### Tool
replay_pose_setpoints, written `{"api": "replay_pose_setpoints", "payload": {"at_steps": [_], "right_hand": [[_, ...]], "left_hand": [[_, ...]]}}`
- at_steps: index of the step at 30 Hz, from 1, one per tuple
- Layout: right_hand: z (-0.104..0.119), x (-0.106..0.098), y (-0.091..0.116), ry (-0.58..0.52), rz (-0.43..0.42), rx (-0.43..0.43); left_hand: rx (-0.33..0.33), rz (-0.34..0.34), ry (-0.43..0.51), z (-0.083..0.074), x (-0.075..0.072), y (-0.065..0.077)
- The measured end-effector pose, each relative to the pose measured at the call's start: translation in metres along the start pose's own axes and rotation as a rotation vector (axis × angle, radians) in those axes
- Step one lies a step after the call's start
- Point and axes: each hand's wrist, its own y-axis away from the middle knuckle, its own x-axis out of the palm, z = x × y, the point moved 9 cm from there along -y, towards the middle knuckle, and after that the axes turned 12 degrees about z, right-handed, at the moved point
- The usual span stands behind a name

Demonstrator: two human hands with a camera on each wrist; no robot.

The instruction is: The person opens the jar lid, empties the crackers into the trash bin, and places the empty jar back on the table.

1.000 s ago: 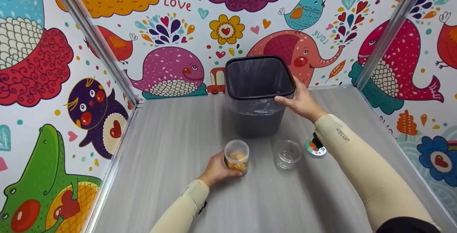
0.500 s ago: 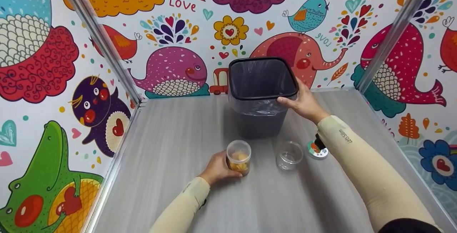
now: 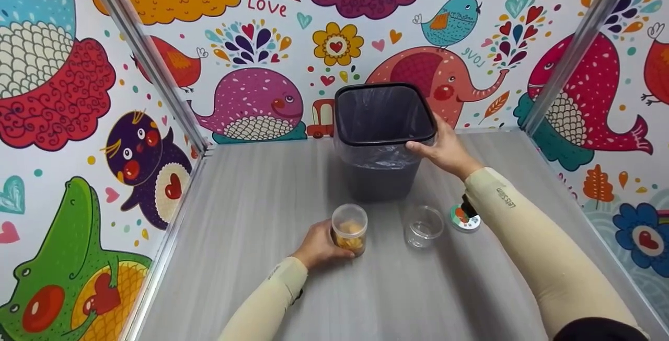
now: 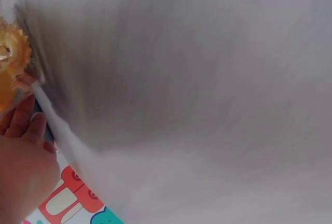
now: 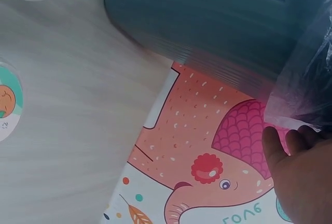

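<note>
In the head view, my left hand grips a clear plastic jar from its left side, thumb across the front. The jar stands upright, its top uncovered, with yellow-orange snack pieces inside. The left wrist view catches those pieces at its left edge, beside the hand. A dark grey trash bin with a clear liner bag stands beyond the jar. My right hand holds it at the right front of its black rim, thumb on the rim. Fingers lie against the bagged side in the right wrist view.
An uncovered clear plastic container stands right of the jar. Farther right, a round lid with a green and orange print lies partly beside the right forearm. Printed panels with metal posts enclose the grey table at back and sides.
The head view has shifted slightly. Both hands, the jar and the trash bin keep their places.
</note>
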Motion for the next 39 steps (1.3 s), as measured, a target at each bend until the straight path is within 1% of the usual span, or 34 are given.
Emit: {"api": "replay_pose_setpoints", "payload": {"at_steps": [2,4,6,9,11,13,16,19,22,26,28,30,33,34,37,39], "right_hand": [[0.002,0.0,0.0,-0.01,0.003,-0.026],[0.003,0.0,0.001,-0.013,0.005,-0.03],[0.0,0.001,0.005,-0.012,0.005,-0.002],[-0.004,0.001,0.017,0.026,0.0,0.076],[-0.007,0.001,0.027,0.063,-0.02,0.113],[-0.007,0.0,0.039,0.101,-0.054,0.124],[-0.002,-0.001,0.058,0.136,-0.115,0.102],[0.01,0.006,0.077,0.147,-0.133,0.045],[0.026,0.028,0.095,0.176,-0.086,-0.026],[0.048,0.072,0.112,0.234,0.011,-0.136],[0.057,0.094,0.118,0.234,0.045,-0.186],[0.064,0.116,0.121,0.215,0.075,-0.208],[0.067,0.142,0.12,0.181,0.104,-0.182],[0.066,0.149,0.119,0.172,0.113,-0.158],[0.057,0.163,0.115,0.149,0.133,-0.073],[0.05,0.169,0.113,0.131,0.143,-0.037]], "left_hand": [[-0.002,0.001,0.0,0.0,0.0,0.0],[-0.002,-0.001,-0.002,0.0,0.0,0.0],[-0.003,0.0,-0.006,0.0,0.0,0.0],[0.002,0.003,-0.002,0.001,0.001,-0.001],[0.005,0.006,0.008,0.001,0.001,-0.001],[0.01,0.005,0.018,0.0,0.001,-0.001],[0.023,-0.002,0.022,-0.001,0.0,-0.002],[0.038,-0.009,0.018,-0.002,0.0,-0.002],[0.039,-0.008,0.021,-0.002,0.0,-0.001],[0.035,0.001,0.032,0.0,0.001,-0.001],[0.04,0.0,0.033,0.001,0.001,0.0],[0.032,-0.002,0.035,0.003,0.0,0.002],[0.027,-0.01,0.033,0.004,-0.001,0.005],[0.023,-0.012,0.032,0.005,-0.002,0.005],[0.041,-0.013,0.029,0.001,-0.001,0.004],[0.054,-0.01,0.018,-0.002,0.0,0.002]]}}
